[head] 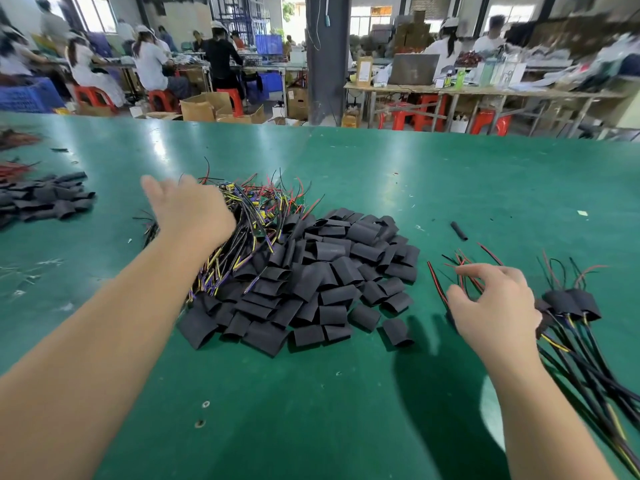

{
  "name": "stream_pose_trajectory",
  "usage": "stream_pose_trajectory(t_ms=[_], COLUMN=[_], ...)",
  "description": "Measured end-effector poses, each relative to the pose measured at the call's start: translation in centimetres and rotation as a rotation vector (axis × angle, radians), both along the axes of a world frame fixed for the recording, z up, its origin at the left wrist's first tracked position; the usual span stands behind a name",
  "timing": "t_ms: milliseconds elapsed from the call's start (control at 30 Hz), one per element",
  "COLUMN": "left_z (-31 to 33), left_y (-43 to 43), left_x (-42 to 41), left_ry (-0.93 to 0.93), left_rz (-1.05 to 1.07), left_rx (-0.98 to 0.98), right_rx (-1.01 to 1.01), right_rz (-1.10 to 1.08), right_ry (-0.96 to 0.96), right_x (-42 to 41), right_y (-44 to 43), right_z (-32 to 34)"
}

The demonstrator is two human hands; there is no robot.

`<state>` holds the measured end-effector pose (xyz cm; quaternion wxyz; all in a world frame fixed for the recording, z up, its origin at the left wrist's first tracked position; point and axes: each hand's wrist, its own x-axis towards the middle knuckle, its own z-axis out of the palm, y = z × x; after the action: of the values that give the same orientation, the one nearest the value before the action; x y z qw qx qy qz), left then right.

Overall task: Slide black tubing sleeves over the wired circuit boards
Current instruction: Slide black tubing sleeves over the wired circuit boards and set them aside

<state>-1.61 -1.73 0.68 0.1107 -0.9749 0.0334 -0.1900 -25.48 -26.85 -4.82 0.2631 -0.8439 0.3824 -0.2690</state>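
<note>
A heap of wired circuit boards [258, 211], green with red, black, yellow and purple leads, lies at the middle of the green table [346, 410]. In front of it and to its right spreads a big pile of flat black tubing sleeves [329, 278]. My left hand [190, 211] reaches over the left side of the board heap, thumb spread; its fingers are hidden behind the hand. My right hand [495, 306] hovers with loosely bent fingers over red and black leads, just left of several sleeved boards [568, 303] with long cables. It holds nothing.
A second, smaller pile of black sleeves [45, 199] lies at the left edge, with red wires [14, 168] behind it. A thin black tube piece [459, 231] lies alone at the right. Other people sit at tables beyond the far edge.
</note>
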Motion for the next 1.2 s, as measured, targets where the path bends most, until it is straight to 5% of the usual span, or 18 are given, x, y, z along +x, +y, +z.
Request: stream_pose_trajectory(t_ms=[100,200,367,500,633,700,800,1000,1100,1200], left_z=[-1.4,-3.7,-4.7,-3.4,-0.4,0.8,2.0,0.0,-1.6,-2.7], left_y=[-2.4,-4.0,-3.3,-1.6,-0.6,0.0,1.1,1.1,0.5,-0.4], left_x=[0.3,0.3,1.0,1.6,2.2,1.6,-1.4,-8.7,-10.8,-11.7], left_ry=[0.051,0.255,0.077,0.065,0.427,0.534,0.733,1.067,1.138,1.167], left_rz=[-0.287,-0.274,-0.209,-0.14,-0.083,-0.138,-0.441,-0.848,-0.901,-0.885], left_rx=[-0.108,0.007,-0.173,-0.692,-1.669,-1.952,-1.894,-1.429,-1.146,-0.975], right_rx=[-0.008,-0.009,0.003,0.01,0.039,0.069,0.251,1.233,1.338,1.224], right_rz=[0.045,0.081,0.12,0.128,0.161,0.183,0.242,0.713,0.809,0.777], right_ry=[0.012,0.026,0.022,0.011,-0.027,-0.049,-0.179,-0.594,-0.66,-0.719], right_x=[0.1,0.2,0.1,0.2,0.2,0.2,0.2,0.4,0.5,0.7], right_y=[0.5,0.8,1.0,1.2,1.2,1.1,1.3,3.0,3.2,3.3], right_z=[-0.1,-0.2,-0.3,-0.1,-0.2,-0.3,-0.3,0.2,0.0,0.1])
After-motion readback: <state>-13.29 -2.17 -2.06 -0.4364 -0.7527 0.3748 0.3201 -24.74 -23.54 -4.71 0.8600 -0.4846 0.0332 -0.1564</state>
